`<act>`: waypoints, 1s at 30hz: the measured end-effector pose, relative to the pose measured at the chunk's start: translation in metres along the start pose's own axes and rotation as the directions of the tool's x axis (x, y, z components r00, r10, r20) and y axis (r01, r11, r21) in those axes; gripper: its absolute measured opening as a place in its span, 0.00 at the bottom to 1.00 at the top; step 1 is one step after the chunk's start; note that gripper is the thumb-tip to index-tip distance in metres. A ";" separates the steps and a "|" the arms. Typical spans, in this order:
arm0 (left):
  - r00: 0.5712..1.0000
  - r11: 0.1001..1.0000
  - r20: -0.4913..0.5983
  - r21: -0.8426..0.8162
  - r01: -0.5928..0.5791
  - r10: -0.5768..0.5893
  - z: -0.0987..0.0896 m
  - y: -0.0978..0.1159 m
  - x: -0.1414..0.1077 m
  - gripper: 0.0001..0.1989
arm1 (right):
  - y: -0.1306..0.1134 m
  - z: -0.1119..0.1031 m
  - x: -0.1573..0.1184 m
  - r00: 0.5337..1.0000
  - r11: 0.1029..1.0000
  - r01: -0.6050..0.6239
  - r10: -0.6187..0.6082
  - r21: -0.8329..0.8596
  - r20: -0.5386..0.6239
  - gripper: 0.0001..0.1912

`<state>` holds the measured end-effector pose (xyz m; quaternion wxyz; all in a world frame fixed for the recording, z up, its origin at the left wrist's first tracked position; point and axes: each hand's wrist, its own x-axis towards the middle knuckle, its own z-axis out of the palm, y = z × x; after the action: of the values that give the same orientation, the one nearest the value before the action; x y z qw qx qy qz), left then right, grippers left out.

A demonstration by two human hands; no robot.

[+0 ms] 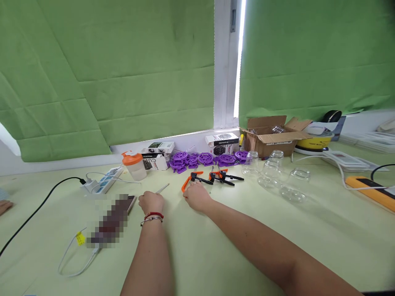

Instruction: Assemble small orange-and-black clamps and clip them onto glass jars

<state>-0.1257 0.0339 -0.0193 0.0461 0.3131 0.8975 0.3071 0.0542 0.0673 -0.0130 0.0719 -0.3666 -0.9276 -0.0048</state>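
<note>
My left hand (151, 202) is closed on the pale table (197, 255), a red string and a metal bangle at its wrist. A thin metal rod (163, 188) extends from behind it, up and to the right; the fingers are curled and its near end is hidden. My right hand (197, 196) has its fingers closed on an orange and black clamp (186, 183), the leftmost of the clamps. Two more such clamps (217, 178) (231, 176) lie just right of it. Behind them several purple plastic parts (205, 158) are piled in a row.
Clear glass jars (294, 185) and an open cardboard box (274, 142) stand right. An orange-lidded shaker (134, 166), power strip (108, 181), phone (114, 220) and cables are left. Another person's hand (5, 206) shows at the left edge. An orange device (370, 191) lies far right.
</note>
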 end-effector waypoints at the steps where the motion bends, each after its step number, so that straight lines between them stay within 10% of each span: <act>1: 1.000 1.000 0.001 -0.020 0.008 -0.008 0.000 0.000 0.000 0.17 | -0.001 0.000 0.000 1.000 1.000 0.000 0.000 0.009 -0.002 0.09; 10: 0.999 0.931 -0.014 -0.364 0.040 -0.049 0.002 0.007 -0.005 0.18 | -0.004 -0.004 0.004 0.999 0.995 -0.019 0.023 0.096 -0.035 0.08; 24: 0.991 0.497 0.131 -0.859 0.121 -0.015 0.002 0.016 -0.005 0.11 | 0.004 -0.008 0.002 0.988 0.949 -0.092 0.124 0.301 -0.091 0.17; 27: 0.990 0.435 0.122 -0.897 0.080 0.069 0.000 0.019 -0.008 0.11 | 0.019 -0.017 -0.006 0.979 0.821 -0.111 0.187 0.561 -0.080 0.16; 30: 0.976 0.380 0.134 -0.923 0.060 0.172 -0.001 0.025 -0.014 0.12 | 0.038 -0.028 -0.019 0.961 0.439 -0.130 0.276 0.889 0.004 0.12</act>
<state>-0.1015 0.0403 -0.0051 0.2953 0.2948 0.5534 0.7209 0.0974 0.0809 0.0107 0.3160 -0.3839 -0.7376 0.4569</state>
